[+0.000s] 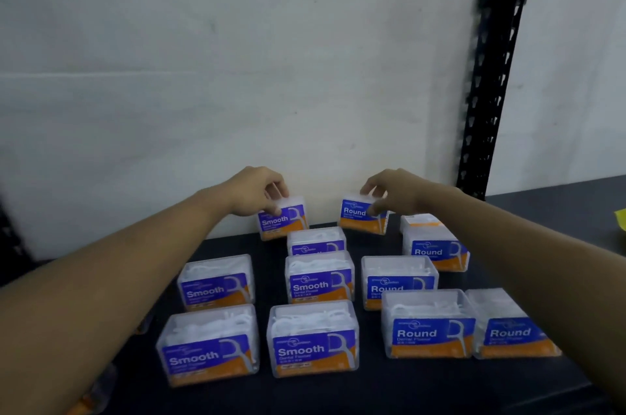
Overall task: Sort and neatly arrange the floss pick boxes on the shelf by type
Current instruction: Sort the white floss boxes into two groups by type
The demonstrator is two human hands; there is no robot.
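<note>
Clear floss pick boxes with blue and orange labels stand on a dark shelf. At the back, my left hand grips a "Smooth" box from above. My right hand grips a tilted "Round" box near the wall. Several more "Smooth" boxes stand on the left in two columns, such as one at the front and one in the middle. Several "Round" boxes stand on the right, among them a front one and a rear one.
A white wall backs the shelf. A black perforated upright post rises at the right. A yellow object shows at the right edge. Something orange lies at the lower left, below the shelf's front.
</note>
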